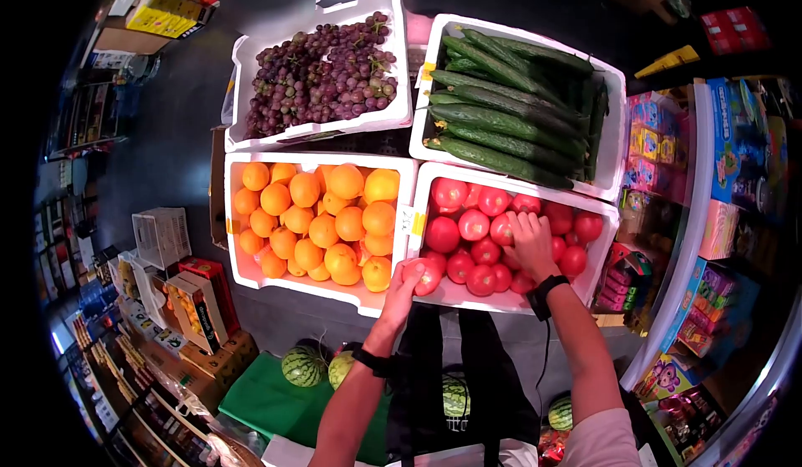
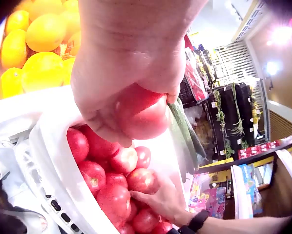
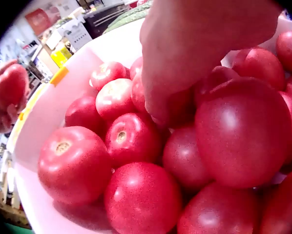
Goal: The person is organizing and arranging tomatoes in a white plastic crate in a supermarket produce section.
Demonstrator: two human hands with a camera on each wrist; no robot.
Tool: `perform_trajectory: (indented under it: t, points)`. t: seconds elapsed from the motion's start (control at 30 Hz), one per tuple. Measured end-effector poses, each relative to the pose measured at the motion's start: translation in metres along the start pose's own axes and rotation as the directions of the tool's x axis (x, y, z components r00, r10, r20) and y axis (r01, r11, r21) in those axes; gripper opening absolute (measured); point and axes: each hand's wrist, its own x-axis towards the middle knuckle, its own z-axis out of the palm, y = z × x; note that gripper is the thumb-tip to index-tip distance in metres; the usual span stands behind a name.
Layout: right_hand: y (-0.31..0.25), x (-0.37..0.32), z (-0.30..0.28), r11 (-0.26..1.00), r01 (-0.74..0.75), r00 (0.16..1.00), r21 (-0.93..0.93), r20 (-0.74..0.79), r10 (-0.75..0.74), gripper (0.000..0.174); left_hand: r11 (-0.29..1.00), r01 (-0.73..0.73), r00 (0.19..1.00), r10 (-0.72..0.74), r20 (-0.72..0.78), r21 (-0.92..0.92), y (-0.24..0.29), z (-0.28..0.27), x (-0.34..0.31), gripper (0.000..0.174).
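Observation:
My left hand grips a red tomato over the front left corner of the white tomato box. In the left wrist view the fingers curl round that tomato, above the others. My right hand reaches down among the tomatoes in the right half of the box, its fingertips on a tomato. The right wrist view shows the right hand with bent fingers, their tips hidden between tomatoes; whether they hold one is unclear.
Left of the tomatoes stands a box of oranges. Behind are boxes of grapes and cucumbers. Watermelons lie on the floor side near a green cloth. Shelves of packets stand at right.

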Motion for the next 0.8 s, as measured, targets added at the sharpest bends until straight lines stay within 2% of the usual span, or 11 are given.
perform_trajectory:
  t: [0.13, 0.33, 0.47, 0.53, 0.6, 0.67, 0.7, 0.77, 0.8]
  points:
    - [-0.001, -0.004, 0.008, 1.000, -0.025, 0.998, -0.018, -0.061, 0.024, 0.083, 0.998, 0.006, 0.999, -0.003, 0.044, -0.060, -0.009, -0.009, -0.001, 0.043]
    - [0.006, -0.004, 0.018, 0.997, 0.032, 0.989, -0.071, -0.143, -0.042, 0.080, 0.995, 0.027, 0.998, -0.021, 0.053, -0.098, -0.006, -0.005, -0.004, 0.041]
    - [0.005, -0.005, 0.021, 0.999, 0.002, 0.986, -0.035, -0.164, -0.008, 0.080, 0.995, 0.008, 0.995, 0.002, 0.099, -0.096, 0.005, 0.012, -0.009, 0.048]
    - [-0.003, -0.015, 0.020, 0.992, -0.063, 0.987, -0.109, -0.154, 0.046, 0.081, 0.994, 0.024, 0.995, -0.013, 0.102, -0.111, 0.002, 0.020, -0.010, 0.049]
    - [-0.022, -0.026, -0.011, 0.965, -0.224, 0.968, 0.132, -0.085, 0.237, 0.082, 0.999, 0.026, 0.993, -0.021, 0.114, -0.045, 0.000, 0.024, -0.005, 0.051]
    - [-0.046, -0.036, -0.044, 0.876, -0.118, 0.991, 0.467, 0.000, 0.134, 0.080, 0.990, 0.015, 0.999, -0.022, 0.047, 0.137, -0.001, 0.041, 0.002, 0.051]
    - [-0.059, -0.038, -0.055, 0.878, -0.117, 0.991, 0.465, 0.000, 0.132, 0.080, 0.982, -0.019, 0.999, 0.012, 0.041, 0.189, -0.001, 0.052, 0.006, 0.050]
    - [-0.082, -0.037, -0.066, 0.692, -0.137, 0.990, 0.709, 0.129, 0.064, 0.087, 0.950, -0.053, 0.999, 0.046, 0.028, 0.308, -0.005, 0.073, 0.016, 0.050]
    - [-0.085, -0.034, -0.061, 0.692, -0.137, 0.990, 0.709, 0.129, 0.063, 0.087, 0.950, -0.053, 0.999, 0.047, 0.028, 0.308, -0.006, 0.083, 0.020, 0.050]
